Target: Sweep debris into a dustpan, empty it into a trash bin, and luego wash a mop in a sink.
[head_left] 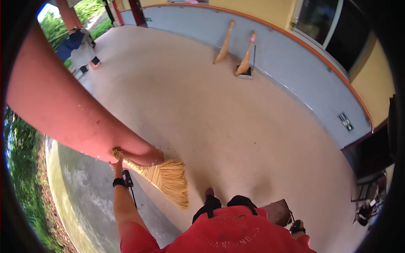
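My left hand [117, 164] is at the handle end of a straw broom [167, 177], whose bristles fan out to the right, just off the floor or touching it; I cannot tell which. The broom lies against the foot of a red pillar [95, 117]. Low at the right, my right hand [298, 226] is beside a brown dustpan-like container [278, 212], with a thin handle or wire running from it to the hand. Its fingers are partly hidden by a dark wrist strap and device.
Two more straw brooms [225, 47] [246, 61] lean on the grey-blue wall [284, 66], one in a dustpan [245, 76]. A person [76, 47] bends at the upper left. Stacked furniture [368, 196] stands at the right. A paved strip [85, 186] borders the tan floor.
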The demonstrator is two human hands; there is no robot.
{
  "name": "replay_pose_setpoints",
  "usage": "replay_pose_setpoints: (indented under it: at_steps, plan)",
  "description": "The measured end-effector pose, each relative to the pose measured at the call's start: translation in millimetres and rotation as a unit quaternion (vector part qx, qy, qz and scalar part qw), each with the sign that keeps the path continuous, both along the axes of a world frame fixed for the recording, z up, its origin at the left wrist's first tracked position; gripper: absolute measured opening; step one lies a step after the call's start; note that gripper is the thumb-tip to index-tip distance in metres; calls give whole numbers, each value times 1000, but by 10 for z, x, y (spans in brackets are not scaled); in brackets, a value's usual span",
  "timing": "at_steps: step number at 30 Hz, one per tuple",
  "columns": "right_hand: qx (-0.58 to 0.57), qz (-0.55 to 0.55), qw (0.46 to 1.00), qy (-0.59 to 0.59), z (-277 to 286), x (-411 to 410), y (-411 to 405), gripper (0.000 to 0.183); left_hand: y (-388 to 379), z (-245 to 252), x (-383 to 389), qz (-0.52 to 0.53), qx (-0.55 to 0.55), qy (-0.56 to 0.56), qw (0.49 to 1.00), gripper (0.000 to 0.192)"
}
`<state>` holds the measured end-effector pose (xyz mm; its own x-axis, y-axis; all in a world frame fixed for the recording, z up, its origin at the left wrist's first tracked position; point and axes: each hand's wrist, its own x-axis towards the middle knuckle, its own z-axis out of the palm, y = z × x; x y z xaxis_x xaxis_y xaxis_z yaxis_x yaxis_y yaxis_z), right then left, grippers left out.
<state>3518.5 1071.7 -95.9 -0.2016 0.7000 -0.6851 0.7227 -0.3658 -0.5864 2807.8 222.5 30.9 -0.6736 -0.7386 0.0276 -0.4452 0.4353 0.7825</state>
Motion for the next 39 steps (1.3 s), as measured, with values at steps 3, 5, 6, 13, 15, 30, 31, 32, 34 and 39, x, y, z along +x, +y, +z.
replay_pose_setpoints:
  at_steps: [3,5,6,13,15,30,31,32,34,39]
  plan:
    - [-107,-199,973,-53,498,-164,-701,16,-4,-76,-433,-94,122,115,981,103]
    - [-118,-270,953,-68,727,-108,-936,15,180,-149,-545,-55,93,76,991,85]
    - [-120,-307,942,-67,817,-95,-1019,15,383,-140,-579,0,35,-1,999,87]
    - [-151,-423,893,-9,553,-727,-702,14,698,85,-599,99,16,-85,991,67]
    - [-158,-460,873,22,340,-894,-501,14,1439,123,-708,66,-80,-24,994,59]
    - [-285,-532,764,229,984,-4789,2439,15,6299,1680,-2932,-404,31,103,908,44]
    - [-280,-506,776,250,967,-5025,2563,19,6489,1682,-3070,-403,28,97,910,44]
    - [-274,-488,781,278,944,-5291,2741,17,6750,1686,-3217,-445,44,98,889,45]
    - [-261,-446,794,321,937,-5876,3162,18,7276,1742,-3531,-519,71,88,847,45]
    - [-193,-361,826,388,1268,-7693,4238,10,8567,1757,-4464,-638,163,99,746,45]
